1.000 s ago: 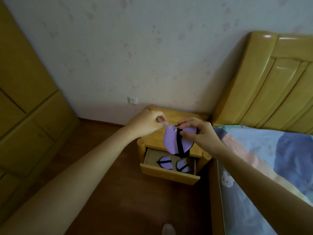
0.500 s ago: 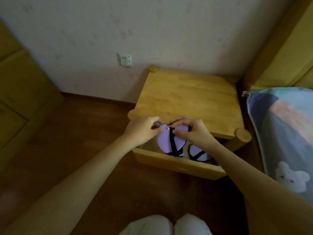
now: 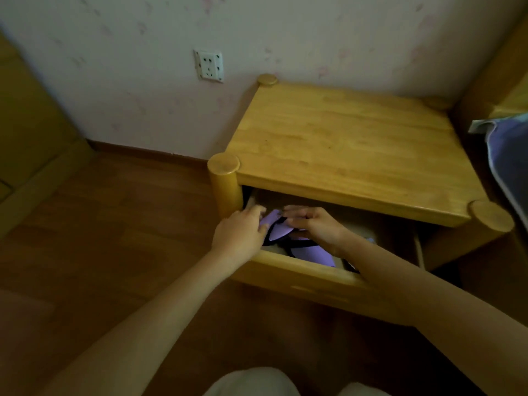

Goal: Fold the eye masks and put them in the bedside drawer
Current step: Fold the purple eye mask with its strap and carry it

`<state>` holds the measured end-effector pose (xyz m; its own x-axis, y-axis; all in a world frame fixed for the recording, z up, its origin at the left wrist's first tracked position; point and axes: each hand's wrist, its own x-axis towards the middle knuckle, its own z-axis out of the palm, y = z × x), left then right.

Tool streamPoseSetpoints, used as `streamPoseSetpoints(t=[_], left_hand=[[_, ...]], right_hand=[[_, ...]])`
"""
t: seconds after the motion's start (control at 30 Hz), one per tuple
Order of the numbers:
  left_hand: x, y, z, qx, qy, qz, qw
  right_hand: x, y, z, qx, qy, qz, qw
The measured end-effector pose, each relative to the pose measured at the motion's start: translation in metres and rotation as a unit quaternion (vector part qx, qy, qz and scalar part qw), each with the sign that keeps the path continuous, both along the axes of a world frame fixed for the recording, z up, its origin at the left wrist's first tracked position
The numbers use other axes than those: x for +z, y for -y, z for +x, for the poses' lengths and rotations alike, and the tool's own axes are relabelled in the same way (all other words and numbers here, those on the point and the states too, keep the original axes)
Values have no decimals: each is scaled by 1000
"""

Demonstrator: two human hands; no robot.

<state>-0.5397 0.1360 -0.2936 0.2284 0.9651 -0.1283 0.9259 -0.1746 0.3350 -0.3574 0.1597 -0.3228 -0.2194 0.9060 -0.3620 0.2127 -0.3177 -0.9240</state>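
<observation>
Folded purple eye mask point(image 3: 275, 227) has come down from above the drawer point(image 3: 311, 277) into it since the earlier frame. Left hand point(image 3: 240, 234) and right hand point(image 3: 315, 228) both pinch it at the drawer's left end. Another purple mask point(image 3: 310, 254) already lies beneath. Judged: placing nearly done; release and closing the drawer remain. Bedside cabinet point(image 3: 351, 144) top bare wood.

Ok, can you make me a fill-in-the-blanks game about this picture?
1. Both hands, the left hand and the right hand, hold a folded eye mask whose colour is ____.
2. The hands are inside the open ____ of the bedside table.
3. The white socket is on the ____.

Missing words: purple; drawer; wall
</observation>
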Motion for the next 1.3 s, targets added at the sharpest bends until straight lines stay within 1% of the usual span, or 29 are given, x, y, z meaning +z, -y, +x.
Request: streamPoseSetpoints(t=[0.07, 0.13, 0.23, 0.3, 0.37, 0.47, 0.5, 0.53, 0.6, 0.67, 0.7, 0.73, 0.77, 0.8, 0.83, 0.87, 0.9, 0.97, 1.03, 1.1, 1.23, 1.3], left_hand=[[-1, -1, 0, 0, 5, -57, 998], [0, 1, 1, -13, 19, -100, 995], [5, 5, 0, -12, 16, -127, 992], [6, 7, 1, -14, 0, -130, 991], [7, 8, 1, -22, -16, -139, 990], [6, 4, 2, -38, -36, -169, 984], [6, 3, 2, -44, -40, -177, 982], [7, 2, 2, -49, -40, -184, 981], [7, 1, 1, -56, -33, -192, 979], [4, -1, 0, -63, -25, -205, 976], [4, -4, 0, -65, -25, -224, 972], [5, -8, 0, -72, -29, -250, 965], [6, -13, 1, -92, -41, -278, 955], [8, -19, 4, -127, -64, -297, 944], [10, -24, 7, -169, -97, -306, 932], [11, -29, 12, -205, -133, -306, 920], [10, -34, 16, -230, -169, -309, 907], [0, -42, 24, -245, -234, -319, 885], [-11, -47, 28, -243, -271, -334, 869], [-18, -49, 29, -235, -270, -349, 866], [-24, -48, 33, -238, -261, -356, 865], [-24, -49, 34, -240, -266, -357, 863]], right_hand=[[-5, -7, -5, 27, 26, -5, 999], [-8, -4, -12, 89, 56, -6, 994], [-8, 9, -21, 211, 53, -24, 976], [-10, 15, -20, 272, 79, -40, 958], [-14, 14, -16, 300, 118, -51, 945], [-21, 8, -11, 305, 119, -79, 942], [-23, 7, -11, 307, 131, -74, 940], [-27, 5, -10, 310, 154, -53, 937], [-27, 2, -7, 306, 193, 19, 932], [-21, -2, -3, 245, 207, 132, 938], [-18, -4, 4, 206, 223, 193, 933], [-13, -6, 11, 184, 259, 250, 915], [-9, -9, 19, 196, 327, 284, 880], [-9, -11, 26, 236, 408, 286, 834], [-11, -12, 32, 288, 477, 258, 789], [-14, -10, 37, 330, 519, 221, 757], [-18, -8, 41, 359, 538, 202, 736], [-24, -3, 47, 392, 547, 217, 707], [-28, 1, 54, 409, 561, 230, 682], [-31, 4, 59, 395, 580, 217, 678], [-33, 10, 62, 344, 583, 184, 713], [-33, 12, 65, 336, 584, 170, 720]])
